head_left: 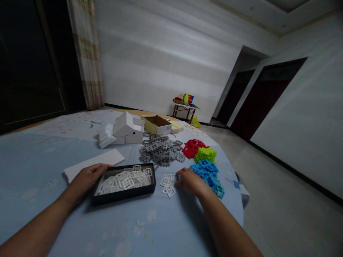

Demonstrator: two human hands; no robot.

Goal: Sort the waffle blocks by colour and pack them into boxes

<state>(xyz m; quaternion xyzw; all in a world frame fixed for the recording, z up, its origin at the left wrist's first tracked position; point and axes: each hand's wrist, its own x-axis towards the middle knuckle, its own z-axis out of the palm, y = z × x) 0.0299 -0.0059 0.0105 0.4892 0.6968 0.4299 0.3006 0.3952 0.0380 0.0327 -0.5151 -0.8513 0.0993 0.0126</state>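
My left hand [89, 176] grips the far left corner of a shallow black box [124, 194], fingers on its rim. Inside lie many small white plastic window frames [128, 184], heaped loosely. To the right of the box, a few more white window frames [169, 191] lie on the cloth. My right hand [190, 181] is at this small group, thumb and forefinger closed around the edge of one white window frame [173, 177]. Its other fingers are curled and partly hidden.
Behind the box is a heap of grey plastic pieces [160, 150]. Red [193, 148], lime green [205, 155] and blue pieces [207, 175] lie in piles at right. White boxes [128, 130], a yellow open box [157, 125] and a white lid [95, 162] stand farther back on the table.
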